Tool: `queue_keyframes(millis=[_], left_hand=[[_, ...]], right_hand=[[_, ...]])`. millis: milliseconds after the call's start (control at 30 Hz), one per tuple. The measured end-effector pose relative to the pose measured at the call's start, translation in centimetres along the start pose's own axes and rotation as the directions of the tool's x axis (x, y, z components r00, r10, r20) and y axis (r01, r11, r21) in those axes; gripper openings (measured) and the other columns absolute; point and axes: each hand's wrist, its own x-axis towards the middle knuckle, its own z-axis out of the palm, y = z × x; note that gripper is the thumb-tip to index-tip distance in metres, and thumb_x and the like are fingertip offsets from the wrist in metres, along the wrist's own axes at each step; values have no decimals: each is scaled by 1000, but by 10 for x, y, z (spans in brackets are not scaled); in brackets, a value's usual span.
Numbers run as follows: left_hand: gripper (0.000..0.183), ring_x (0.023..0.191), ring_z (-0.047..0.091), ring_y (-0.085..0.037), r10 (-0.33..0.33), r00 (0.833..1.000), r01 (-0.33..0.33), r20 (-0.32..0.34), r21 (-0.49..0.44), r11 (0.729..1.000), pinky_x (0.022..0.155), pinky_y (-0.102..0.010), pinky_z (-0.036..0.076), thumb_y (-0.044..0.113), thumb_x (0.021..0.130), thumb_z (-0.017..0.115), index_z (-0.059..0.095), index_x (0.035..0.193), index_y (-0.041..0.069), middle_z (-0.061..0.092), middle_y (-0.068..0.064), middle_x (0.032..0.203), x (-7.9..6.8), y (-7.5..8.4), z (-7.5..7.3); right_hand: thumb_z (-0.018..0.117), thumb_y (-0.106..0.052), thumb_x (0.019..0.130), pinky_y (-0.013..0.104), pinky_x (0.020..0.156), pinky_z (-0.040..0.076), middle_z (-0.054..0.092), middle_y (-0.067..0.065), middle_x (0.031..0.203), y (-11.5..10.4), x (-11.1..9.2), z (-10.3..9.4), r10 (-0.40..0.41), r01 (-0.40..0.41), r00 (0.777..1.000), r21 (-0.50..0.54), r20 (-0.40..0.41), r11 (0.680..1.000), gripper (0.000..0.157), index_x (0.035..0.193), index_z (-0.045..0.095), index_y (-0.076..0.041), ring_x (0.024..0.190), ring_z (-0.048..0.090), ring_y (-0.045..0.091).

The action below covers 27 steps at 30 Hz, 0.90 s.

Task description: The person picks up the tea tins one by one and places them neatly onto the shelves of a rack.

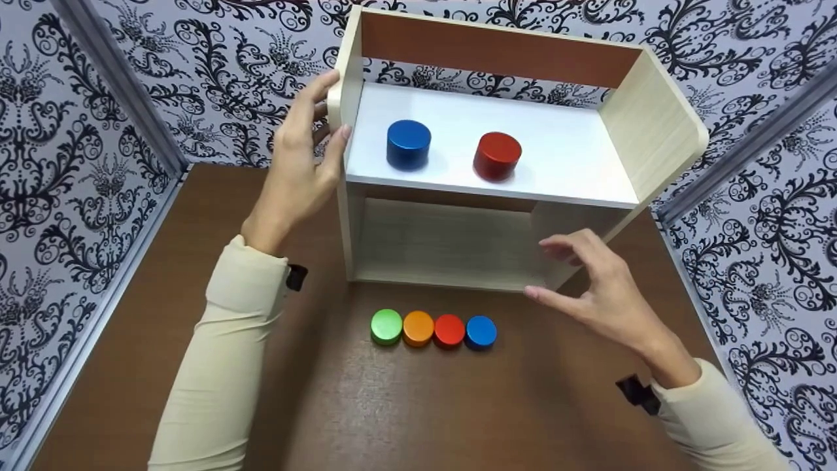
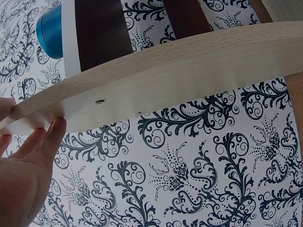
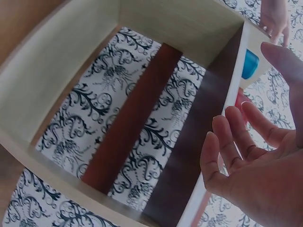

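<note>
A small wooden shelf unit [image 1: 482,191] with a white upper board stands on the brown table. My left hand [image 1: 297,157] grips the edge of its left side panel [image 2: 189,61], the thumb on one face and the fingers on the other. On the white board sit a large blue cylinder [image 1: 409,145] and a large red cylinder [image 1: 497,157], apart from each other. My right hand [image 1: 598,288] hovers before the lower right of the unit, thumb and fingers spread, holding nothing. In the right wrist view, the right hand [image 3: 255,165] is beside the white board's edge.
In front of the unit, a row of smaller cylinders lies on the table [image 1: 405,412]: green [image 1: 386,326], orange [image 1: 418,328], red [image 1: 449,330] and blue [image 1: 480,332]. Black-and-white patterned walls [image 1: 771,248] enclose the table at the back and sides.
</note>
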Motion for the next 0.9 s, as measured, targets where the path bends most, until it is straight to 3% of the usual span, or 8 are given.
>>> queue_keyframes(millis=[267, 533, 900], left_hand=[[53, 122, 58, -33, 4, 1000, -4, 2, 4, 1000, 99, -35, 59, -11, 97, 54, 39, 147, -8, 50, -24, 141, 0, -1, 0], [54, 124, 57, -30, -23, 1000, 23, 4, 18, 1000, 100, -33, 58, -10, 96, 56, 39, 148, -5, 49, -21, 142, 0, 1, 0], [52, 123, 58, -33, -1, 1000, 1, 0, 4, 1000, 101, -34, 58, -10, 97, 54, 39, 146, -7, 51, -24, 139, 0, 0, 0]], right_hand=[[94, -19, 71, 13, 80, 49, 61, -3, 107, 5, -16, 20, 28, -29, 999, 27, 45, 999, 61, 124, 66, -9, 92, 53, 11], [93, -24, 74, 13, 87, 50, 60, -7, 113, 10, -30, 35, 127, -134, 985, 49, 113, 990, 61, 127, 64, -14, 99, 54, 12], [94, -24, 73, 21, 91, 52, 60, -7, 113, 17, -47, 59, 103, -112, 986, 66, 133, 992, 60, 124, 65, -9, 104, 57, 16]])
